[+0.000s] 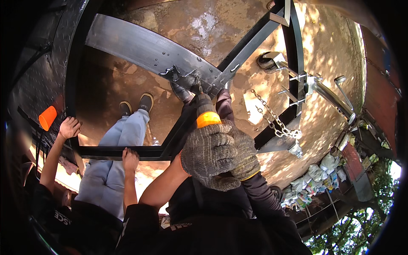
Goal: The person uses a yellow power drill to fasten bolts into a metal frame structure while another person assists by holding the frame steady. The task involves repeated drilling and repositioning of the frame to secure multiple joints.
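Note:
Both my hands wear grey knitted work gloves and are closed together round a power drill (pixel 208 119) with a yellow-orange collar and dark chuck. My left hand (pixel 207 148) lies over the near side of the drill body; my right hand (pixel 244 154) wraps it from the right. Most of the drill's body is hidden beneath the gloves. From the chuck, the bit points at a flat steel bar (pixel 140 44), close to where it meets the black angled frame (pixel 250 42). Liquid drops and a wet, dark smear surround the bit's tip.
At my left, a co-worker's bare hands (pixel 130 159) rest on the black frame. An orange cup (pixel 47 118) is near them. To the right are a jack with a wheel (pixel 267 60), a hanging chain (pixel 272 119) and a coupler (pixel 295 149). Several filled bags (pixel 316 173) lie beyond.

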The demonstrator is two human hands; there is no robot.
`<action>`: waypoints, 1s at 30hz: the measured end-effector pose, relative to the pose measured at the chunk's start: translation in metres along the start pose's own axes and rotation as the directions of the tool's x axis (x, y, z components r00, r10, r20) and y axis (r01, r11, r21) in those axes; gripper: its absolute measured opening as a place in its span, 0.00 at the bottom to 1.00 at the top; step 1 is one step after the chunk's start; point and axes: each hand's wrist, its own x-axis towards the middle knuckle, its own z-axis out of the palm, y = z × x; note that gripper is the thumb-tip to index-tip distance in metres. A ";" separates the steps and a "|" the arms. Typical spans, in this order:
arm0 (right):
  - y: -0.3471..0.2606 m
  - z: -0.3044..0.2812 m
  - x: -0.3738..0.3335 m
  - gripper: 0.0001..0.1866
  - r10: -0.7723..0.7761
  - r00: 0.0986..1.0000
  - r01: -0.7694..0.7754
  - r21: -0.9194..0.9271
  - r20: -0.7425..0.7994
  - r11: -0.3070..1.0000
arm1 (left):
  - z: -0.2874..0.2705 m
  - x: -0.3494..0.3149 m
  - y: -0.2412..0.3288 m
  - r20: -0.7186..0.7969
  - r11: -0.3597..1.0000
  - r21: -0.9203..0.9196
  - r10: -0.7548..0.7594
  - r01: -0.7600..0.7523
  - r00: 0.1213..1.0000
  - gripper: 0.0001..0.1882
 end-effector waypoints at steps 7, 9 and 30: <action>-0.014 -0.008 0.009 0.23 0.080 0.996 -0.088 -0.317 -0.036 0.944 | 0.011 -0.030 -0.017 0.270 0.327 -0.863 -0.347 0.385 0.898 0.23; -0.011 -0.007 0.010 0.23 -0.023 0.998 0.002 -0.382 -0.050 0.924 | 0.012 -0.033 -0.020 0.297 0.101 -0.928 -0.378 0.358 0.877 0.25; -0.018 0.010 0.000 0.30 -0.070 0.980 0.044 -0.142 -0.185 0.989 | 0.018 -0.006 -0.033 0.189 -0.391 -0.920 -0.374 0.030 0.908 0.18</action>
